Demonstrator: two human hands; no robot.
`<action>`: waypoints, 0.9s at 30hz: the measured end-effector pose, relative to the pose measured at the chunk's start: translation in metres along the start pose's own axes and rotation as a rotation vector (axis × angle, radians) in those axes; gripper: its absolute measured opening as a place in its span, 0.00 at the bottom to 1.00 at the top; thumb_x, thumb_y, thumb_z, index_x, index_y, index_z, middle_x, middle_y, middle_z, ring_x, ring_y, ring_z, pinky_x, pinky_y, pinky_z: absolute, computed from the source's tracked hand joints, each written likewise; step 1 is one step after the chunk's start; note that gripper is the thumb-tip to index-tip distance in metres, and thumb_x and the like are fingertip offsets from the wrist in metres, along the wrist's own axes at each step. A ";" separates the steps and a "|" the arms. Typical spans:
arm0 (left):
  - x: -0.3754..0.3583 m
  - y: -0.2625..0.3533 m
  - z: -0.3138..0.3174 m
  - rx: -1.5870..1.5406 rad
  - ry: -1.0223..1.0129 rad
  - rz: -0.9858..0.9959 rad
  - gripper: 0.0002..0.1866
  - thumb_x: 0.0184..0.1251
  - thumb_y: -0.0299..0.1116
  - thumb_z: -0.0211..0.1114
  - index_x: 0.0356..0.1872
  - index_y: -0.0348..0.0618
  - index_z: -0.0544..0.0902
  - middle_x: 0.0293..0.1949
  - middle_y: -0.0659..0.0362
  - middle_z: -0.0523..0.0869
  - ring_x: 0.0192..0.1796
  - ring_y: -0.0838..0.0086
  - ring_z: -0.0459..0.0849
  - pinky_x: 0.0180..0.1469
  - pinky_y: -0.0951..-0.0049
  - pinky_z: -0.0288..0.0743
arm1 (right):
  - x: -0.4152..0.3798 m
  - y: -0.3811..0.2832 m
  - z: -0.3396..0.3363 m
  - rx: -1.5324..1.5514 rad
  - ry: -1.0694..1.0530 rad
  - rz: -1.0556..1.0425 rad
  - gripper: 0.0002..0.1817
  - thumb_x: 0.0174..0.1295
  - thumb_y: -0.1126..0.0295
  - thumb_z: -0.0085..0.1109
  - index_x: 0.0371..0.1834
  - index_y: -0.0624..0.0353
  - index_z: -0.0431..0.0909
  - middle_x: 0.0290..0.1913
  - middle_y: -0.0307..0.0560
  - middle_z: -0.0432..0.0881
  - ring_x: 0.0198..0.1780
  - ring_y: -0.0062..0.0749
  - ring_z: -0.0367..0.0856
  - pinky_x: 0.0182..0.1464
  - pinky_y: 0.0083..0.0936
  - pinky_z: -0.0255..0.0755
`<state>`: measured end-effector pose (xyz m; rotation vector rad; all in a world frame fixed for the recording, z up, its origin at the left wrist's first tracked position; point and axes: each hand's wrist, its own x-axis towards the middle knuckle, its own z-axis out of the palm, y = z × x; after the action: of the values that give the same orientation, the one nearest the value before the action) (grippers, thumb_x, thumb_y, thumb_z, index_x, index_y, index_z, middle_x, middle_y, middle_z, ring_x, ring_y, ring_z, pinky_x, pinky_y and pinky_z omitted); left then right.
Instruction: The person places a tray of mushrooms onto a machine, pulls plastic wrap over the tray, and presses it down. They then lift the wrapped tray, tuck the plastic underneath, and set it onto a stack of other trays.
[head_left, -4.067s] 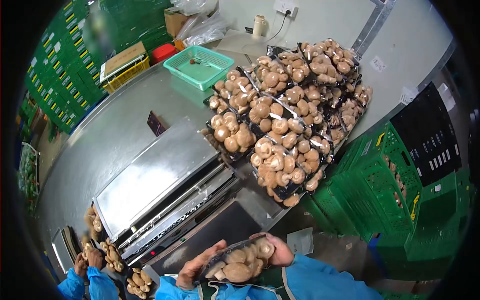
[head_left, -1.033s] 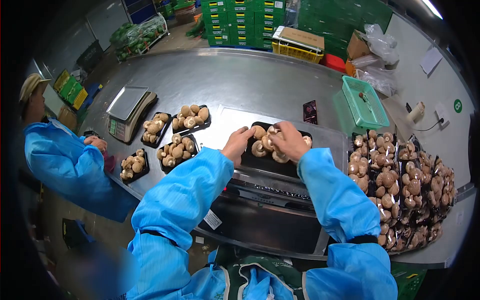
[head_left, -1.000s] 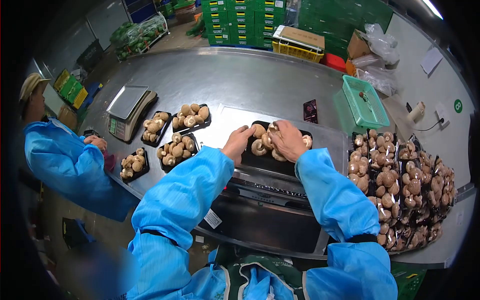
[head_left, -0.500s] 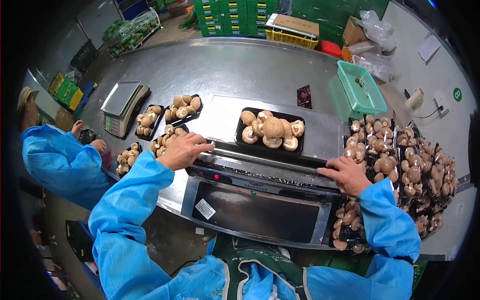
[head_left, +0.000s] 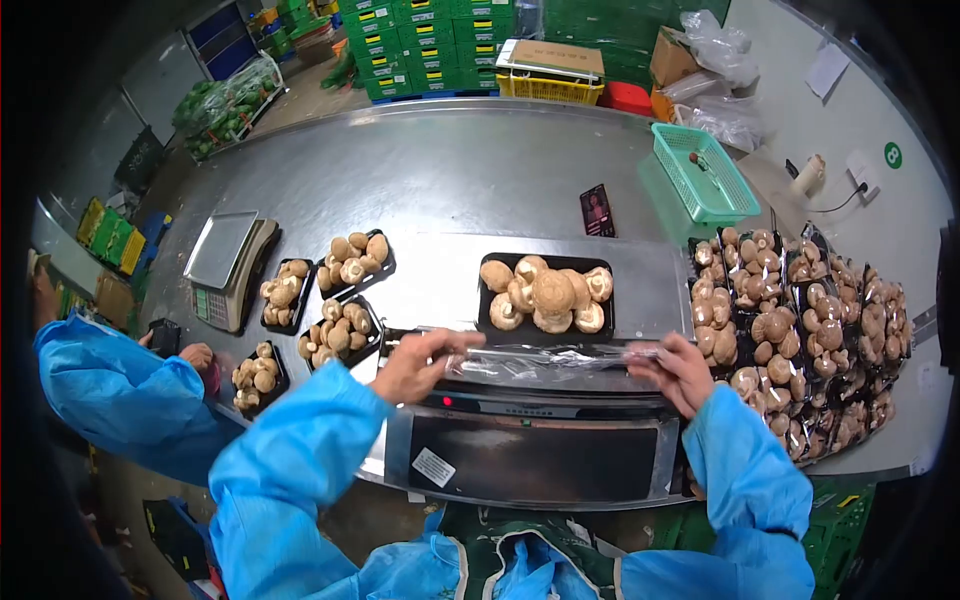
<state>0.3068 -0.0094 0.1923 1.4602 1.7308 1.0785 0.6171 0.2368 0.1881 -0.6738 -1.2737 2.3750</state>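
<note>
A strip of clear plastic film (head_left: 560, 359) stretches between my two hands, above the front edge of the wrapping machine (head_left: 535, 455). My left hand (head_left: 420, 366) pinches its left end, and my right hand (head_left: 678, 374) has the right end between thumb and fingers. Just behind the film lies a black tray of mushrooms (head_left: 550, 292), unwrapped, with a large brown cap in the middle. A red light glows on the machine near my left wrist.
Several filled mushroom trays (head_left: 338, 330) lie at left beside a scale (head_left: 232, 270). Film-wrapped trays (head_left: 775, 325) are stacked at right. A phone (head_left: 597, 211) and a turquoise basket (head_left: 705, 172) sit farther back. A co-worker's blue sleeve (head_left: 120, 385) is at far left.
Both hands have come up off the machine's front bar, and the film is now lifted between them. My view has shifted slightly; the mushroom tray stays in place.
</note>
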 end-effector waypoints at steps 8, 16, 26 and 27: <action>0.043 0.091 -0.079 -0.102 0.373 0.584 0.08 0.68 0.16 0.44 0.41 0.35 0.71 0.44 0.42 0.83 0.46 0.58 0.84 0.50 0.62 0.80 | 0.014 -0.113 0.048 -0.548 0.146 -0.815 0.10 0.63 0.76 0.51 0.47 0.57 0.71 0.49 0.61 0.79 0.49 0.49 0.81 0.55 0.38 0.76; 0.151 -0.051 -0.067 0.955 -0.083 0.284 0.33 0.59 0.23 0.57 0.67 0.61 0.63 0.69 0.51 0.59 0.60 0.52 0.72 0.61 0.64 0.71 | 0.156 -0.067 -0.020 -2.210 -0.315 -0.857 0.35 0.55 0.81 0.47 0.69 0.46 0.58 0.72 0.50 0.55 0.70 0.42 0.57 0.70 0.33 0.56; 0.122 -0.093 -0.021 0.709 0.012 0.341 0.21 0.71 0.34 0.47 0.64 0.46 0.67 0.68 0.44 0.60 0.64 0.55 0.68 0.63 0.61 0.63 | 0.148 0.017 -0.048 -1.411 -0.169 -0.574 0.19 0.64 0.70 0.47 0.58 0.59 0.71 0.60 0.58 0.71 0.63 0.42 0.69 0.63 0.36 0.62; 0.111 -0.077 -0.015 0.327 -0.011 0.161 0.20 0.72 0.34 0.45 0.63 0.44 0.68 0.65 0.45 0.65 0.63 0.57 0.69 0.63 0.63 0.63 | 0.133 0.014 -0.032 -1.410 -0.169 -0.579 0.19 0.64 0.70 0.47 0.58 0.59 0.71 0.60 0.58 0.71 0.63 0.42 0.69 0.63 0.36 0.62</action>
<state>0.2359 0.0919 0.1369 1.8281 1.8733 0.8927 0.5246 0.3203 0.1288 -0.2983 -2.6723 0.8236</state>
